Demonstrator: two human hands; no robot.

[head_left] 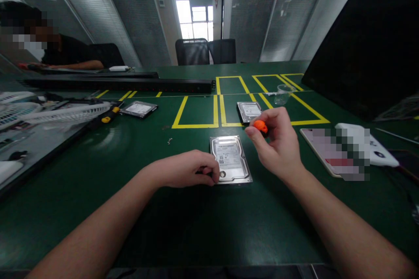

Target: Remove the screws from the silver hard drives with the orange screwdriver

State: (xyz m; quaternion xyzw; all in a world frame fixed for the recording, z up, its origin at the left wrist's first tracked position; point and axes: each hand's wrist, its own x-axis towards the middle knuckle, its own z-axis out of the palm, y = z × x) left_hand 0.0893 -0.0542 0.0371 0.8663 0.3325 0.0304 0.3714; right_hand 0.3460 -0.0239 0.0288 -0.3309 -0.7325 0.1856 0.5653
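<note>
A drive [233,157] lies on the table [203,231], long axis running forward; left hand [188,168], nearer, curls at its left edge, grip unclear; right hand [278,146], just off its far-right corner, pinches an orange tool [261,126].

The left forearm [108,213] and right forearm [343,218] are bare, tapering to slim wrists [152,178] and bare fingers [214,168].
</note>
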